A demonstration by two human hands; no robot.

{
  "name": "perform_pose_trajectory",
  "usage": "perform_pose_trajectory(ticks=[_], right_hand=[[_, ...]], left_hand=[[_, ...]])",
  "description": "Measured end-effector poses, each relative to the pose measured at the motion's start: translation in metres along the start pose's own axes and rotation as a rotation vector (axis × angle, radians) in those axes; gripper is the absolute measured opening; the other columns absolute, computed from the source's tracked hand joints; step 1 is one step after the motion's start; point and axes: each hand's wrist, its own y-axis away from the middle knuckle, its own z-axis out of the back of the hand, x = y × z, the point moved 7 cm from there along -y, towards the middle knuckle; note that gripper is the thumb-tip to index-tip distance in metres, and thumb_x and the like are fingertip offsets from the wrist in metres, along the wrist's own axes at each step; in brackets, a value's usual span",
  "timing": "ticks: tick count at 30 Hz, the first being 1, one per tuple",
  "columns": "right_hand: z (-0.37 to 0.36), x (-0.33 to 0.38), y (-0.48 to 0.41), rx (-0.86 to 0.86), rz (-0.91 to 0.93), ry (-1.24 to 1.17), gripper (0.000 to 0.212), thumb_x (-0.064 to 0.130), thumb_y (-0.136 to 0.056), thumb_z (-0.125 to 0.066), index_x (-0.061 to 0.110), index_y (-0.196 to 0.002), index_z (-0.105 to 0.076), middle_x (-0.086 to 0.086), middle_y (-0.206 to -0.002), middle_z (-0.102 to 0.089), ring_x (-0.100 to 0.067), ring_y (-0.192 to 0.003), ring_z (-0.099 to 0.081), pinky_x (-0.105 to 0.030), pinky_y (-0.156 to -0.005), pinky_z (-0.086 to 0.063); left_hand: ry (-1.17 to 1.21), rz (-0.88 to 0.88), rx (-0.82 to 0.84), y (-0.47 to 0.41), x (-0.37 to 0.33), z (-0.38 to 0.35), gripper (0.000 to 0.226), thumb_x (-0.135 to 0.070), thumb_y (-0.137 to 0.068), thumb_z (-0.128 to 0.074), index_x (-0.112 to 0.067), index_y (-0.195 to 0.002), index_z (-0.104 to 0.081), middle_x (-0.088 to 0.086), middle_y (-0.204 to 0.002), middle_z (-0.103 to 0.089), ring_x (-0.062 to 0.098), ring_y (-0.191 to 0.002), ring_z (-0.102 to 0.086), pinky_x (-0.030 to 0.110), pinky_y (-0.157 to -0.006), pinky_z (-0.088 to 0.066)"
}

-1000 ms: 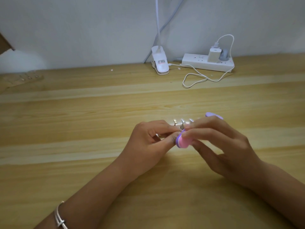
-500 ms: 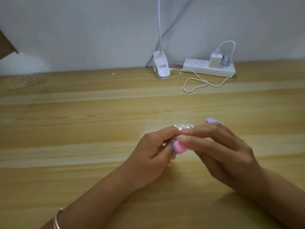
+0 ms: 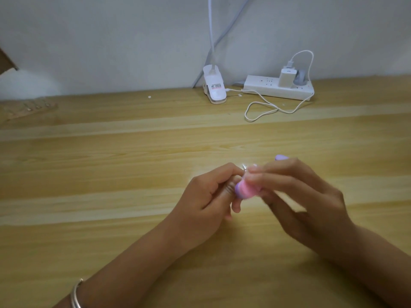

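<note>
A small pink piece (image 3: 246, 190) with a purple edge is pinched from both sides. The left hand (image 3: 206, 203) grips its left end with curled fingertips and the right hand (image 3: 300, 196) clasps its right end, over the table (image 3: 111, 174), well in front of the power strip (image 3: 278, 90). A purple piece (image 3: 281, 157) peeks out behind the right hand, nearer the strip, and a lamp clip (image 3: 214, 88) stands just left of the strip.
</note>
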Motion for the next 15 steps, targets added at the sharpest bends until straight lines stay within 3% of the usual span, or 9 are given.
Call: perform_pose_trajectory(ticks=[2,5,9,15], right_hand=[[-0.002,0.003,0.001,0.010,0.029,0.003,0.025,-0.003,-0.092,-0.063,0.008,-0.115,-0.064,-0.010,-0.107,-0.069,-0.013,-0.107,-0.065,-0.020,-0.104,-0.042],[0.005,-0.010,-0.002,-0.012,-0.049,-0.021,0.023,-0.001,-0.093,-0.063,0.008,-0.114,-0.064,-0.012,-0.104,-0.069,-0.016,-0.105,-0.067,-0.031,-0.094,-0.054],[-0.003,0.006,-0.001,-0.008,0.029,-0.026,0.022,0.002,-0.096,-0.061,0.013,-0.113,-0.068,-0.009,-0.104,-0.069,-0.016,-0.104,-0.066,-0.021,-0.103,-0.043],[0.002,-0.006,-0.001,-0.015,-0.039,-0.020,0.021,0.001,-0.093,-0.063,0.010,-0.112,-0.066,-0.013,-0.101,-0.069,-0.018,-0.101,-0.067,-0.025,-0.096,-0.050]], left_hand=[[0.014,0.007,-0.005,0.000,0.001,0.000,0.022,-0.007,-0.098,-0.043,-0.013,-0.093,-0.064,0.004,-0.068,-0.058,0.022,-0.061,-0.057,0.038,-0.050,-0.052],[0.008,0.011,-0.006,0.000,0.002,0.000,0.022,-0.010,-0.101,-0.042,-0.007,-0.091,-0.062,0.004,-0.067,-0.056,0.022,-0.060,-0.057,0.035,-0.050,-0.051],[0.018,0.007,0.007,0.000,0.000,-0.002,0.022,-0.008,-0.099,-0.044,-0.012,-0.091,-0.064,0.007,-0.065,-0.059,0.018,-0.059,-0.058,0.034,-0.051,-0.050],[0.015,0.032,0.013,0.001,0.001,-0.003,0.023,-0.013,-0.100,-0.044,-0.003,-0.088,-0.061,0.007,-0.064,-0.058,0.019,-0.058,-0.057,0.034,-0.052,-0.050]])
